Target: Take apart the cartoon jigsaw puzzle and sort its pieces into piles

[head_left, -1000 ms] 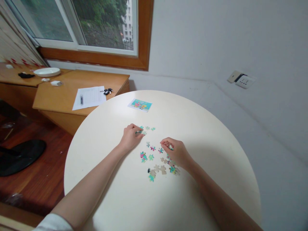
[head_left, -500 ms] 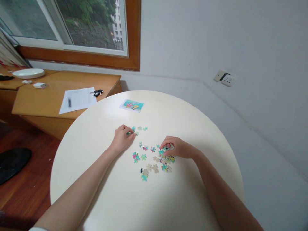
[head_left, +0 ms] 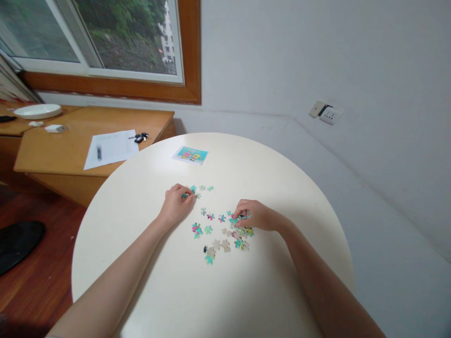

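Several small colourful puzzle pieces (head_left: 218,232) lie scattered near the middle of a round cream table (head_left: 275,178). My left hand (head_left: 175,204) rests on the table with its fingers pinched on a teal puzzle piece (head_left: 185,194), beside a few joined teal pieces (head_left: 201,188). My right hand (head_left: 254,215) lies to the right, fingers curled onto pieces at the edge of the scattered group. A small picture card (head_left: 190,154) showing the puzzle image lies at the table's far side.
A wooden desk (head_left: 66,150) stands to the left under the window, bearing a sheet of paper (head_left: 110,147), keys (head_left: 140,137), a white plate (head_left: 37,111) and a small white object (head_left: 54,128). A black chair base (head_left: 17,239) sits on the wooden floor. White walls close the right side.
The view has shifted right. My right hand has moved slightly left onto the scattered pieces. My left hand stays pinched at the teal pieces.
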`<state>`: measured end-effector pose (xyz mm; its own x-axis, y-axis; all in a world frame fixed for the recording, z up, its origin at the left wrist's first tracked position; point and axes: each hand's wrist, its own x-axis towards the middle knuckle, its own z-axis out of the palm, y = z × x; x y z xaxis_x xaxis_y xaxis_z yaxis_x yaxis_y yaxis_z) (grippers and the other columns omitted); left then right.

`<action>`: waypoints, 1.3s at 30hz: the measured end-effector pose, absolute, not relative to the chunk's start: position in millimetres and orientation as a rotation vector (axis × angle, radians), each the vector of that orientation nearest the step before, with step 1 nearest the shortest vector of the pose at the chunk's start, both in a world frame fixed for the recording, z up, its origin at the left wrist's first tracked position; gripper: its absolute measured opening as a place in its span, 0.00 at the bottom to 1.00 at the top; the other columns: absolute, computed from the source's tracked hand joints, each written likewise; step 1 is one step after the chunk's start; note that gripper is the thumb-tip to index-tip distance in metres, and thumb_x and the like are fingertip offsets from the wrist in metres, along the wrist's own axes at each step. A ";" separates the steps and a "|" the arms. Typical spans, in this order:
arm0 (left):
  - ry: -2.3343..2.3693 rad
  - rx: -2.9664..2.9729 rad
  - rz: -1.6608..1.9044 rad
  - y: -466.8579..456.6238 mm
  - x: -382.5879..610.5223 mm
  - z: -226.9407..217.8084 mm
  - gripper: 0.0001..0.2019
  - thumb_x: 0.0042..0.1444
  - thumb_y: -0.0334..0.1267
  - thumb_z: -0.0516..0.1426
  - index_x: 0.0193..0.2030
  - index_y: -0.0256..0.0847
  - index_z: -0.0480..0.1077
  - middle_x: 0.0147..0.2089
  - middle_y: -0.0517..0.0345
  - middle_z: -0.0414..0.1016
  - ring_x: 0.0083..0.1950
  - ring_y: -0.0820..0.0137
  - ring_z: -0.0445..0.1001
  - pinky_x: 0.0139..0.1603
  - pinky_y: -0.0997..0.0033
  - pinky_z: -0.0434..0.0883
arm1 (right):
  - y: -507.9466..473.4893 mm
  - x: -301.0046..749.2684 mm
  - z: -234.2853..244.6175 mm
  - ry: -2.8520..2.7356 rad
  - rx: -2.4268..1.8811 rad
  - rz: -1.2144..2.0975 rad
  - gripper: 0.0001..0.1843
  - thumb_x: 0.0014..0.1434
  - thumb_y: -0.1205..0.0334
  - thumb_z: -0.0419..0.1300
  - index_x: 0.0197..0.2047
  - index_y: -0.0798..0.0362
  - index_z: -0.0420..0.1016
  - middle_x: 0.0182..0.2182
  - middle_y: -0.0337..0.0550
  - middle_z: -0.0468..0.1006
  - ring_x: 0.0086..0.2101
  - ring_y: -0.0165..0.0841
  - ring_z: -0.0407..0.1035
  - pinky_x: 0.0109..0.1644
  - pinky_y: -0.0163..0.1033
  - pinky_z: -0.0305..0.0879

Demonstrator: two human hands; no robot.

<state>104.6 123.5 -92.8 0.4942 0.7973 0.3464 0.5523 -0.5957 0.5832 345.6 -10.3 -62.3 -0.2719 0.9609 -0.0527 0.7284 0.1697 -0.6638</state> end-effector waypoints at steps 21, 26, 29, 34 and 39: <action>1.098 2.366 0.782 122.0 105.1 -93.3 0.09 0.51 0.35 0.51 0.29 0.39 0.72 0.33 0.55 0.70 0.32 0.70 0.68 0.36 0.69 0.66 | -16.3 340.7 -56.2 -1.976 -1.678 0.830 0.05 0.48 0.70 0.55 0.28 0.56 0.73 0.22 0.38 0.68 0.23 0.27 0.61 0.27 0.31 0.57; 1.099 2.340 0.814 121.2 105.4 -92.6 0.09 0.51 0.35 0.51 0.29 0.39 0.72 0.33 0.55 0.70 0.31 0.70 0.68 0.36 0.70 0.66 | -13.9 340.2 -60.9 -2.022 -1.657 0.842 0.05 0.46 0.70 0.58 0.29 0.56 0.73 0.22 0.38 0.68 0.24 0.27 0.61 0.27 0.31 0.58; 1.094 2.328 0.825 119.8 105.9 -91.4 0.09 0.51 0.35 0.51 0.29 0.39 0.72 0.33 0.55 0.70 0.31 0.71 0.68 0.36 0.70 0.66 | -15.0 334.1 -57.4 -1.995 -1.652 0.836 0.03 0.48 0.70 0.58 0.28 0.56 0.73 0.23 0.37 0.68 0.24 0.26 0.61 0.27 0.31 0.58; 1.088 2.326 0.816 119.4 106.4 -91.0 0.10 0.51 0.35 0.50 0.29 0.38 0.72 0.33 0.54 0.70 0.31 0.71 0.68 0.35 0.70 0.66 | -18.6 312.3 -52.1 -2.091 -1.598 0.853 0.04 0.46 0.67 0.63 0.28 0.55 0.73 0.25 0.38 0.69 0.27 0.27 0.63 0.31 0.31 0.58; 1.092 2.340 0.792 119.9 106.7 -90.5 0.10 0.50 0.35 0.50 0.29 0.39 0.72 0.32 0.54 0.70 0.32 0.70 0.68 0.35 0.70 0.66 | -19.0 301.2 -53.9 -2.150 -1.619 0.781 0.04 0.46 0.72 0.62 0.27 0.55 0.72 0.26 0.38 0.70 0.27 0.27 0.64 0.31 0.31 0.58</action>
<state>106.7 119.9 -90.5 0.5249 0.7923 0.3109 0.5421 -0.5928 0.5956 301.2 -19.0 -53.9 -0.2948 0.9538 -0.0577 0.7684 0.2007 -0.6077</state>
